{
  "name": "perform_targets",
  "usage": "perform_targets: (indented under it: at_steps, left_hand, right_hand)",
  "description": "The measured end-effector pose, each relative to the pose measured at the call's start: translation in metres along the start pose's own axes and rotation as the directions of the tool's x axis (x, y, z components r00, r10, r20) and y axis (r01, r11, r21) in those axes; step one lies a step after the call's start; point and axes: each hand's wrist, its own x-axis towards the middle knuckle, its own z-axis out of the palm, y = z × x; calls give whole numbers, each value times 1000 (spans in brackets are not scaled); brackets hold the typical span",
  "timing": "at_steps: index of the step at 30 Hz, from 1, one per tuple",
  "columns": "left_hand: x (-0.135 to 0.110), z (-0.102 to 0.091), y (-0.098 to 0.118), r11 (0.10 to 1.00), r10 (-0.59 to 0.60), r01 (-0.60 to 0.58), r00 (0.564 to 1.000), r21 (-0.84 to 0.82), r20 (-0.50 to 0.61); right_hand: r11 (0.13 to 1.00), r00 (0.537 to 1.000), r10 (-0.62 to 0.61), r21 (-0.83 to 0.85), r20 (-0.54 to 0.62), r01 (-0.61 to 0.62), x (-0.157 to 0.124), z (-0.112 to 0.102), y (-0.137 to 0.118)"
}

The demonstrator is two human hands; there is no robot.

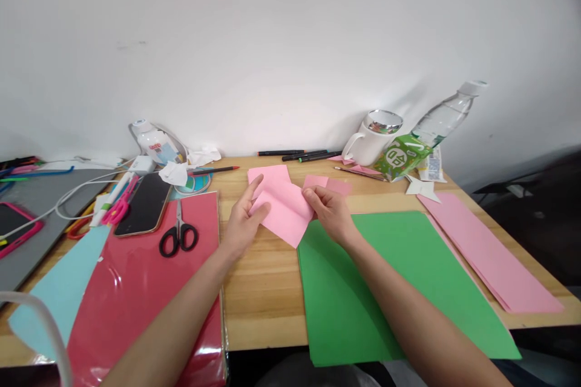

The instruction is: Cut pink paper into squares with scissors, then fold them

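Both my hands hold a pink paper piece [285, 211] just above the middle of the wooden desk [263, 278]. My left hand [242, 217] grips its left edge, thumb on top and fingers partly stretched behind. My right hand [329, 208] pinches its right edge with closed fingers. The paper looks folded, its lower corner pointing down toward the green sheet [390, 290]. Another pink piece [270, 175] lies flat behind it, and one more pink piece [338, 184] shows behind my right hand.
Red sheets [136, 290] with black scissors [178, 234] and a light blue sheet [59, 290] lie left. A phone [144, 205], cables and a laptop [31, 217] sit far left. Markers [299, 154], a white mug [370, 136], a green packet [402, 157], a water bottle [442, 118] and pink strips [485, 248] lie right.
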Motion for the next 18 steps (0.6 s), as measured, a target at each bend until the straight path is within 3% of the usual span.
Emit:
perform_targets:
  at_steps: [6,11,15,18]
  left_hand:
    - [0,2,4,994,-86,80,994,-77,-70]
    - [0,-1,3,998,-65,64,996,-23,-57]
    - [-2,1,4,992,-5,4,1000,126,2]
    - [-4,6,6,975,18,-38,996,221,91]
  right_hand:
    - [996,996,21,82,84,-28,-3,2,-2]
    - [995,988,-30,98,152,15,-5,3,-6]
    - [992,999,9,128,52,-15,-2,1,0]
    - [998,998,-33,46,-50,35,2,-5,4]
